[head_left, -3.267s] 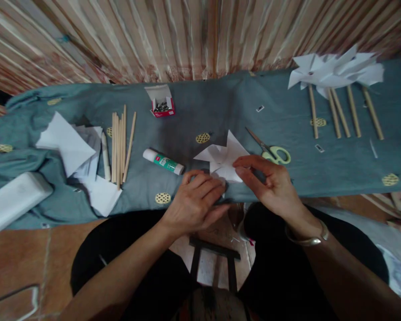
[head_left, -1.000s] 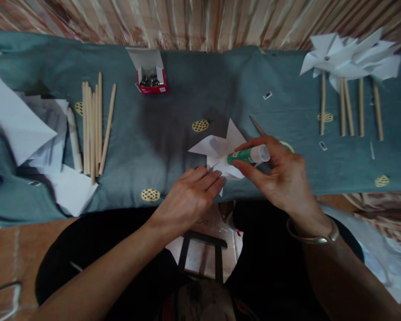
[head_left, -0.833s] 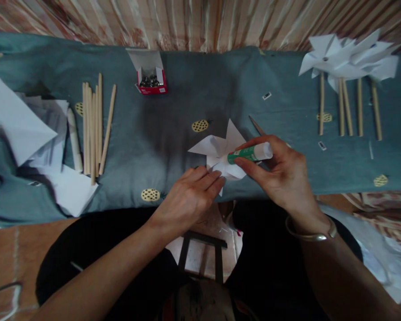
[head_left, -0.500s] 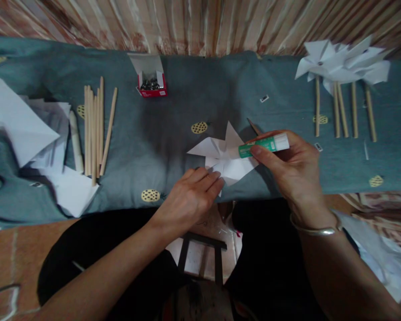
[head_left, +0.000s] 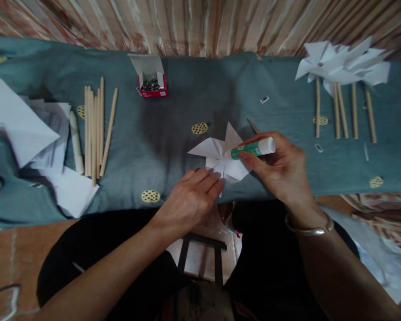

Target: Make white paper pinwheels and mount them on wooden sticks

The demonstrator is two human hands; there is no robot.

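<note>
A white folded paper pinwheel point(head_left: 217, 156) lies on the blue-grey cloth point(head_left: 173, 120) near its front edge. My right hand point(head_left: 280, 171) is closed on a green and white glue stick point(head_left: 252, 148), whose tip touches the middle of the pinwheel. My left hand point(head_left: 190, 200) rests with its fingers flat on the pinwheel's near edge, pressing it down. The tip of a pair of scissors point(head_left: 253, 126) shows just beyond my right hand.
Several wooden sticks point(head_left: 95, 127) and loose white paper sheets point(head_left: 23, 129) lie at the left. An open red box of pins point(head_left: 151, 82) stands at the back. Several pinwheels on sticks point(head_left: 342, 71) lie at the back right. A dark stool point(head_left: 203, 263) stands below.
My right hand picked up the glue stick from the cloth, brought it to the pinwheel, drew it back to the right, then returned its tip to the middle. My left hand stayed put.
</note>
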